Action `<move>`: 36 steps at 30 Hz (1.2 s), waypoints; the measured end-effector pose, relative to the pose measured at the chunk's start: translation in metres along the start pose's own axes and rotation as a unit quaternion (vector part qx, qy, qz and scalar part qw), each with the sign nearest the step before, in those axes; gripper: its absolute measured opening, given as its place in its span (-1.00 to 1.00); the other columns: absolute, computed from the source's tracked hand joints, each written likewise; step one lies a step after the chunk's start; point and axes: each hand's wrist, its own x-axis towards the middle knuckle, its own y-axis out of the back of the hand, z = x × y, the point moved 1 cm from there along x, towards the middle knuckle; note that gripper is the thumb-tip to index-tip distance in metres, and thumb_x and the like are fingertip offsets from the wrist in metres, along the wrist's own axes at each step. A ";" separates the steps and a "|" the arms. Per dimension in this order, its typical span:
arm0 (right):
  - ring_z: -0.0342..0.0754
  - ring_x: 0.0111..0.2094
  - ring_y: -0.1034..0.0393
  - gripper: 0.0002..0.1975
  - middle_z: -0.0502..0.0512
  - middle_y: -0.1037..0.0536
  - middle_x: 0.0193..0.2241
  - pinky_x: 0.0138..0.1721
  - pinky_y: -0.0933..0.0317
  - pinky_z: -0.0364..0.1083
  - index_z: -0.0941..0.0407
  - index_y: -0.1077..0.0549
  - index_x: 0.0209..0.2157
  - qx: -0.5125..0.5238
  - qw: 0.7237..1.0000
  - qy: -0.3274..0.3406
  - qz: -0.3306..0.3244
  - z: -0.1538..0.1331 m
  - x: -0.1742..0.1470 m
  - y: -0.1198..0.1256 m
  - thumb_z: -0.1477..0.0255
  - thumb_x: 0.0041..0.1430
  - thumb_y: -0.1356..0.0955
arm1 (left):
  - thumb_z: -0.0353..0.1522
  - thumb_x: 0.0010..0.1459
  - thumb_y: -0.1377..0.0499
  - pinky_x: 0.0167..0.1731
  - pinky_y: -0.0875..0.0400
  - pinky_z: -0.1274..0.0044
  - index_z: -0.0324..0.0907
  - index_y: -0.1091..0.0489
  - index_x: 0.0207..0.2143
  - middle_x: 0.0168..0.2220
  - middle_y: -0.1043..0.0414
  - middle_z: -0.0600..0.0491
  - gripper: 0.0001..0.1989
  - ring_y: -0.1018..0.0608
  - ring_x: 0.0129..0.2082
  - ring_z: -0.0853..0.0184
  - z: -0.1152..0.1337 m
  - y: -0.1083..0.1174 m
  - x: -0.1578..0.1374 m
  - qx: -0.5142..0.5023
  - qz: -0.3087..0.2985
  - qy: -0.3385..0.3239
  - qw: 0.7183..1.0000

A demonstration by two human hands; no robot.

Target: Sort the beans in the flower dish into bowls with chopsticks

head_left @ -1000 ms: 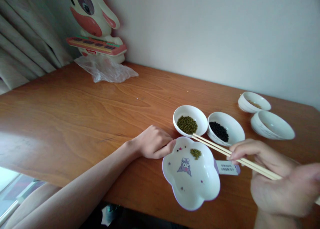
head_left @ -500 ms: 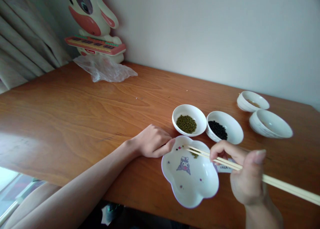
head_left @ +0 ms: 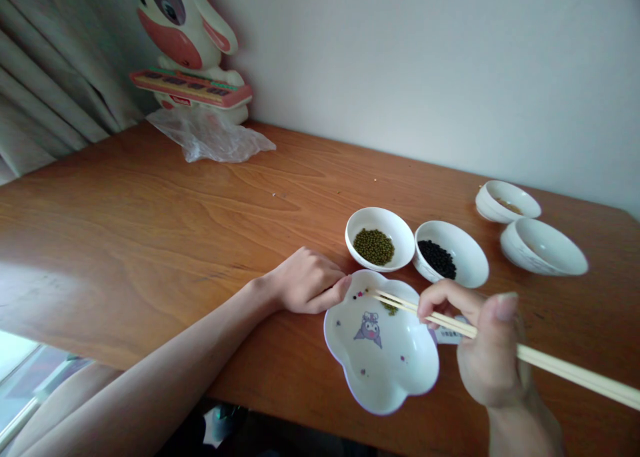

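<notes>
On our far left we see a curtain (head_left: 50,77), then a cow-shaped toy (head_left: 175,40) with a clear plastic bag (head_left: 215,137) against its base on the bench (head_left: 175,210). Our left hand (head_left: 313,284) lies with fingers curled, thumb at the left rim of the flower-shaped dish (head_left: 390,377) on the near side; we cannot tell whether that grip is clamped. Beyond the dish stands the left bowl (head_left: 395,227) of green beans (head_left: 374,247), and right of it the middle bowl (head_left: 470,257) of black beans (head_left: 439,260). Our right hand (head_left: 495,364), grip clamped on the chopsticks (head_left: 445,322), reaches their tips into the dish, by a small green heap (head_left: 390,308); we cannot tell if they pinch a bean. Two more white bowls (head_left: 520,250) sit far right.
</notes>
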 end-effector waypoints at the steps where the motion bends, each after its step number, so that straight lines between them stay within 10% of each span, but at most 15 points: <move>1: -0.02 -0.56 -0.39 -0.21 0.10 -0.49 -0.58 -0.56 -0.20 -0.07 0.07 -0.51 -0.46 -0.014 1.000 0.006 0.012 -0.003 0.000 0.000 -0.12 0.41 0.06 | -0.27 0.49 0.12 -0.48 -0.22 0.50 -0.18 -0.37 -0.46 -0.49 -0.49 0.03 -0.53 -0.47 -0.51 0.38 0.000 0.000 0.000 -0.001 0.001 -0.001 1.000; 36: -0.02 -0.53 -0.44 -0.15 0.10 -0.53 -0.59 -0.49 -0.25 -0.06 0.07 -0.54 -0.49 -0.020 0.997 0.057 0.039 0.003 -0.007 0.007 -0.07 0.43 0.11 | -0.28 0.49 0.12 -0.48 -0.18 0.50 -0.17 -0.33 -0.47 -0.49 -0.47 0.04 -0.54 -0.45 -0.52 0.39 0.000 0.001 0.001 0.001 -0.005 -0.003 1.000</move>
